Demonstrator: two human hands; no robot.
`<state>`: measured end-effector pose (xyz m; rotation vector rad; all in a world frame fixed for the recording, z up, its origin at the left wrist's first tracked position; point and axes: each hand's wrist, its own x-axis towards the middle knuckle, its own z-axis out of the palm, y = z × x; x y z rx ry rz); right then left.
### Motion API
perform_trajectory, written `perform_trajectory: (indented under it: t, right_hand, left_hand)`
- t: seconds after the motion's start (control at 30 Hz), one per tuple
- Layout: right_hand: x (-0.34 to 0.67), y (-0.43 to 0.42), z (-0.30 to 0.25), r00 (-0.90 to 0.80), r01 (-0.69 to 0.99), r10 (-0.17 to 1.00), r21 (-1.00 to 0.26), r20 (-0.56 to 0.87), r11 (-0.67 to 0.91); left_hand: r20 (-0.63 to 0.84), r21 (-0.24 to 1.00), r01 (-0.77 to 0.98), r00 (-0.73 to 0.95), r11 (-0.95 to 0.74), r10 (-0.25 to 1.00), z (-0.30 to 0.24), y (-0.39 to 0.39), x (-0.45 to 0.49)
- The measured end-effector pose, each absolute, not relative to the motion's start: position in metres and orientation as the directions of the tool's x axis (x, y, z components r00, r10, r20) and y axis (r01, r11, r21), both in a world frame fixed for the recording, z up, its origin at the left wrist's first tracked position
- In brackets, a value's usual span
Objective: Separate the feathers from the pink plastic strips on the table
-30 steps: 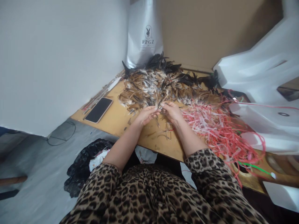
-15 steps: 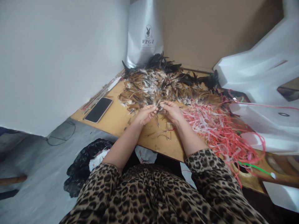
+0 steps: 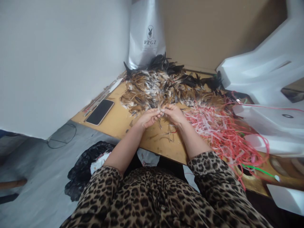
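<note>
My left hand (image 3: 150, 117) is pinched closed at the near edge of a pile of brown, white and black feathers (image 3: 147, 84). Its thumb and forefinger grip a small pale feather tuft whose tips rise just above them. My right hand (image 3: 174, 114) meets it from the right, thumb and finger pressed together on the same tuft. Both sets of fingertips touch or nearly touch. Exactly how much each pinch holds is too small to make out. A few loose feather bits lie on the wooden table (image 3: 125, 126) below my wrists.
A tangle of pink and red plastic strips (image 3: 220, 133) lies right of my right forearm. A smartphone (image 3: 100, 111) rests at the table's left. Behind the feathers stands a silver bag (image 3: 147, 19). White machine housing (image 3: 268, 72) rises at right; a black plastic bag (image 3: 83, 167) sits on the floor.
My fingertips have come together, closing the small gap between the two hands. My right hand has shifted slightly left and down. The feather pile looks the same.
</note>
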<state>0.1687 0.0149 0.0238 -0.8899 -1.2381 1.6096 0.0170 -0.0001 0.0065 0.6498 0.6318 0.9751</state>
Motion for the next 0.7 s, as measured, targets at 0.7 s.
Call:
perform_trajectory:
  t: [0.7]
  right_hand:
    - [0.1684,0.0185,0.0191,-0.17,-0.053,0.985,-0.998,-0.033,-0.043]
  left_hand:
    - [-0.211,0.884,-0.388,0.163,0.26,0.964,0.0114,-0.0038,0.0236]
